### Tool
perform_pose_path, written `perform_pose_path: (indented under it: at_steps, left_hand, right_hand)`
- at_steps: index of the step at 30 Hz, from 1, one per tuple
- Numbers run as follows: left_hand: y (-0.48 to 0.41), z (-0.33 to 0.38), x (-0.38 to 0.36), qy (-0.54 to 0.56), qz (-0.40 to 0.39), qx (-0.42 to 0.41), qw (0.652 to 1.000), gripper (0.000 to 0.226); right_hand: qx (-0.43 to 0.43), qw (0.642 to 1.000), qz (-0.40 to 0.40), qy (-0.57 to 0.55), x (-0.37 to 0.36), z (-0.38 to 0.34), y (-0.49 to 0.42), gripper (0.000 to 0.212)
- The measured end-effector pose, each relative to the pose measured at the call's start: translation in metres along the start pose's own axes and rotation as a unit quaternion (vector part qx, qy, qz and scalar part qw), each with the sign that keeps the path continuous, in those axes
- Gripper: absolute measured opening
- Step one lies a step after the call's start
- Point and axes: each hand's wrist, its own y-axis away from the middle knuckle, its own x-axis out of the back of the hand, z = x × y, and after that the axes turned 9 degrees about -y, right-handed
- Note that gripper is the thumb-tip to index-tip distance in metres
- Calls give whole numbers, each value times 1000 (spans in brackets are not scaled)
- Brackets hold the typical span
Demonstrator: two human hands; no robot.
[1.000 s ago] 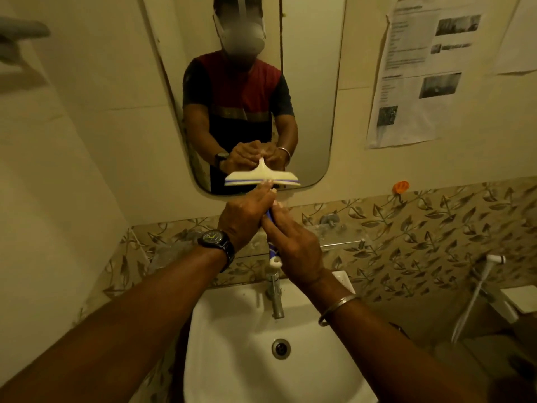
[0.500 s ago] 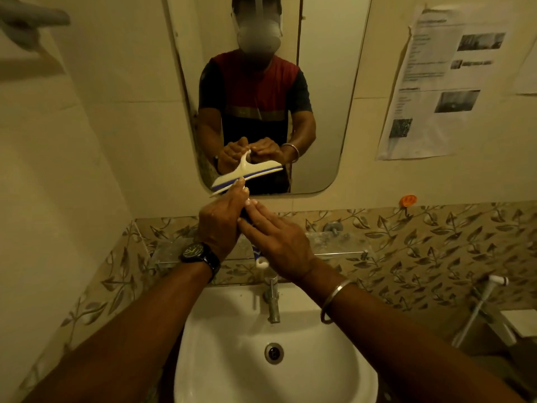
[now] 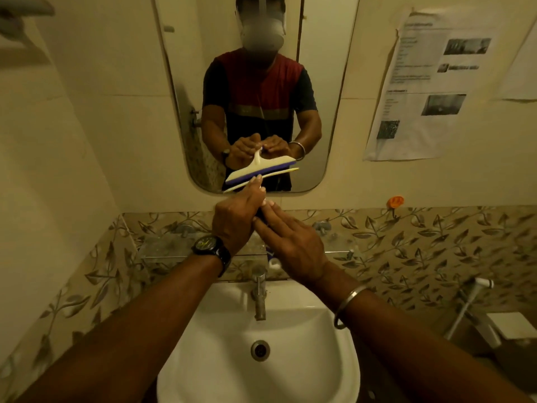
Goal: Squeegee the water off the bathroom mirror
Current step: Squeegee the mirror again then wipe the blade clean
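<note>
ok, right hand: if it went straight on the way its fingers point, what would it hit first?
Most likely the squeegee head, just past the fingers of the right hand, with the left hand close alongside. The mirror is right behind the head. Depth is unclear here, so this is not certain.
</note>
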Motion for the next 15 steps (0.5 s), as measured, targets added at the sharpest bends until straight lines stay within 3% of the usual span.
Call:
perform_pose_path:
  at_steps: [5,11,15]
  left_hand:
    - [-8,7,-16,-1,-21,-34,999,26]
    - [21,17,-15,19,-115,-14,993,25]
    - [3,23,-7,31,-65,-19,997,32]
  right_hand:
    - [-18,1000,12,15,-1,7,11,37]
    - [-46,998,-36,-9,-12,-3,39,41]
    - [-46,998,39,-20,-3,2,32,40]
